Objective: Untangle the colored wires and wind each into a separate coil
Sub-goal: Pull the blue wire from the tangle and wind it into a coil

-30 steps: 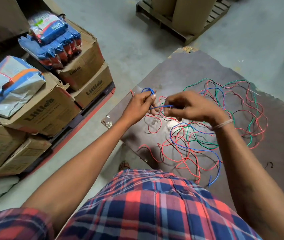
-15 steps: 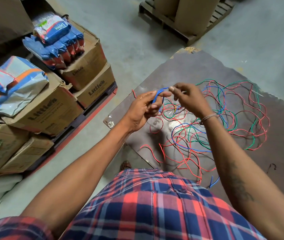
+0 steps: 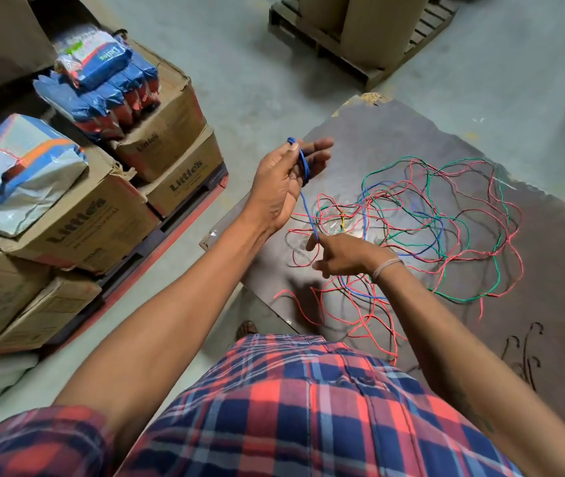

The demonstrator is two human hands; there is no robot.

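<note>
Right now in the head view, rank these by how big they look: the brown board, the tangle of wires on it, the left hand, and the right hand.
1. Brown board
2. Tangle of wires
3. Left hand
4. Right hand

The hands look close in size, so their order is unsure.

Right hand (image 3: 341,256) covers the fingertips pinching the thin blue wire (image 3: 308,211); wire crossings in the tangle are too fine to trace, tbh.
</note>
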